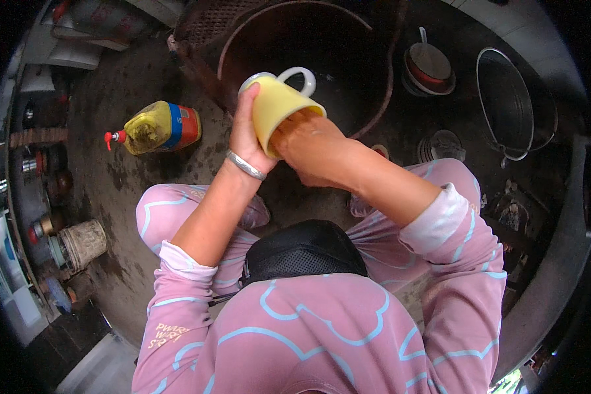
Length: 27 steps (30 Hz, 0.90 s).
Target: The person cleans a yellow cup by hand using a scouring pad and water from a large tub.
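A yellow mug (280, 103) with a white handle is tilted in front of me, its mouth turned toward my right arm. My left hand (248, 130) grips it from the left side, thumb along the outer wall. Inside the mug is my right hand (303, 135), pushed in past the knuckles, so its fingers are hidden and I cannot see whether they hold anything. Below the mug stands a large dark round basin (354, 98), whose inside is mostly in shadow.
To the left is a yellow bottle (152, 129) with a red pump. A stack of bowls (428, 71), a wire-handled bucket (505, 103) and stacked glass dishes (441, 146) sit at right. A dirty white bucket (83, 245) stands far left, and a woven basket (209, 24) is behind.
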Each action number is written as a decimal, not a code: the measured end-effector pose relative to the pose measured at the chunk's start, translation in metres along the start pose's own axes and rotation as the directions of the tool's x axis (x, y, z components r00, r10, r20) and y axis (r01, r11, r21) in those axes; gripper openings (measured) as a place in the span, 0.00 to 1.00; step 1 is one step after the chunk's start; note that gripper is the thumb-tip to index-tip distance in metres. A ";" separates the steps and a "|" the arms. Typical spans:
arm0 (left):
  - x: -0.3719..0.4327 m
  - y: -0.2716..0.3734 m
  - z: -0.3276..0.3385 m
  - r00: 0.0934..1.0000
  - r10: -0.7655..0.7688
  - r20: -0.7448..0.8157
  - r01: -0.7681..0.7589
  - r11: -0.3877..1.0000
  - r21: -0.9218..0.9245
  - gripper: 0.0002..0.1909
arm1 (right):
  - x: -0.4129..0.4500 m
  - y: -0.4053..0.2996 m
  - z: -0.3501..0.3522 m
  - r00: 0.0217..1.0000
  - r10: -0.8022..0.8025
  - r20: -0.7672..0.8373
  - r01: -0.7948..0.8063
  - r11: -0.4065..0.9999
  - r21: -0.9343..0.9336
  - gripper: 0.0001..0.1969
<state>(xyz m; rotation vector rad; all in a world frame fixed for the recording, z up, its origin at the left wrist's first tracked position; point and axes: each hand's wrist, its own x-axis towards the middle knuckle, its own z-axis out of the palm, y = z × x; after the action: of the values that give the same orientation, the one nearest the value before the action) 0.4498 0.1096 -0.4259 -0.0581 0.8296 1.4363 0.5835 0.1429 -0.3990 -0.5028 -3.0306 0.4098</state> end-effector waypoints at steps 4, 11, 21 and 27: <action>0.008 0.019 -0.009 0.998 0.042 0.049 -0.043 0.999 0.020 0.23 | -0.015 -0.011 -0.003 0.996 -0.038 -0.086 0.052 0.983 0.177 0.34; 0.006 0.021 0.001 0.991 0.097 0.095 -0.095 0.995 -0.027 0.25 | -0.013 -0.003 0.008 0.894 -0.054 -0.445 0.028 0.997 -0.066 0.19; 0.001 0.023 -0.016 0.995 0.029 0.090 -0.025 0.999 -0.045 0.19 | -0.015 -0.007 0.004 0.904 0.034 -0.426 0.115 0.940 0.320 0.08; -0.009 0.023 -0.010 0.964 -0.140 0.225 0.166 0.981 -0.102 0.24 | -0.023 0.008 -0.013 0.869 0.449 -0.208 -0.044 0.489 0.871 0.12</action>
<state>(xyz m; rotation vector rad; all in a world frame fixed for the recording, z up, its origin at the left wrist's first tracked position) 0.4253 0.1016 -0.4184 -0.0544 0.5466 1.3182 0.6092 0.1457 -0.3879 -0.7966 -1.9455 1.4800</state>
